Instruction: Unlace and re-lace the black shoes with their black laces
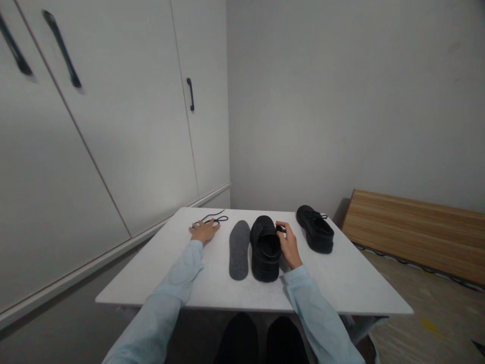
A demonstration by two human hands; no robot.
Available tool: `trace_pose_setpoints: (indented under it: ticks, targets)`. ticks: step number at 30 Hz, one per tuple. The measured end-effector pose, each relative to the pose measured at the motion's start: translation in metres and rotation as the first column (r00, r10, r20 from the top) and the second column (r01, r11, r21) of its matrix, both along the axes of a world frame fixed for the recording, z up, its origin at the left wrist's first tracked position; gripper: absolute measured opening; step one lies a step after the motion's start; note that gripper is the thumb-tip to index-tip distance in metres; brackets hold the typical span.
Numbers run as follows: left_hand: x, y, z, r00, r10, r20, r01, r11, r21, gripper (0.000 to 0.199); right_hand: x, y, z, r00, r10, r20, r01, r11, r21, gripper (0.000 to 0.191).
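My left hand (pixel 204 231) rests palm down with fingers spread, over part of a black shoelace (pixel 221 219) lying loosely curled on the table. In the middle stands a black shoe (pixel 265 268), toe pointing away, with no lace visible in it and its opening spread wide. My right hand (pixel 290 246) is at its right side, thumb and fingers pinching the shoe's side flap. Just left of the shoe, a grey insole (pixel 239 253) lies flat. A second black shoe (pixel 314 230), laced, sits farther right, apart from my right hand.
Everything lies on a white table (pixel 166 283). White cabinets (pixel 125 126) with black handles run along the left, and a grey wall (pixel 341 101) stands behind. Right of the table, a wood-grain panel (pixel 413 232) is near the floor. My knees are below the near edge.
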State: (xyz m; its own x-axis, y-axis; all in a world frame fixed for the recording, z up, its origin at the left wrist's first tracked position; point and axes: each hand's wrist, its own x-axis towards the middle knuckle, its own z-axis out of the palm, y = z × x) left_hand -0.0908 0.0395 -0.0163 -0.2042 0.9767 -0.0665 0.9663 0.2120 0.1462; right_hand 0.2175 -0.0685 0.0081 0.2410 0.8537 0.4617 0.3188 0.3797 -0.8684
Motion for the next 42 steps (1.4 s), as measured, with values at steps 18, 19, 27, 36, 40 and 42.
trace_pose_setpoints:
  ticks: [18, 19, 27, 36, 40, 42]
  targets:
    - [0.059, -0.044, 0.010, 0.955, -0.296, 0.002, 0.295, 0.952, 0.086, 0.047, 0.001, -0.001, 0.000, 1.000, 0.021, 0.002, -0.021, 1.000, -0.003, 0.033]
    - [0.059, -0.046, 0.012, 0.953, -0.303, 0.010, 0.301, 0.949, 0.091, 0.046, 0.001, -0.001, 0.000, 1.000, 0.022, 0.003, -0.022, 1.000, -0.006, 0.033]
    - [0.055, -0.058, 0.021, 0.959, -0.282, 0.021, 0.276, 0.950, 0.147, 0.042, 0.001, -0.001, -0.001, 1.000, 0.028, 0.003, -0.028, 1.000, 0.004, 0.033]
    - [0.056, -0.064, 0.029, 0.960, -0.278, 0.041, 0.271, 0.954, 0.125, 0.035, 0.001, -0.002, 0.000, 0.999, 0.049, -0.007, -0.049, 0.999, -0.014, 0.032]
    - [0.058, -0.070, 0.034, 0.939, -0.337, 0.062, 0.329, 0.938, 0.112, 0.034, 0.002, -0.001, -0.001, 0.999, 0.047, -0.004, -0.047, 0.999, 0.000, 0.031]
    - [0.057, -0.073, 0.038, 0.927, -0.367, 0.069, 0.362, 0.929, 0.080, 0.034, 0.002, -0.001, -0.001, 0.999, 0.048, -0.005, -0.048, 0.999, -0.002, 0.031]
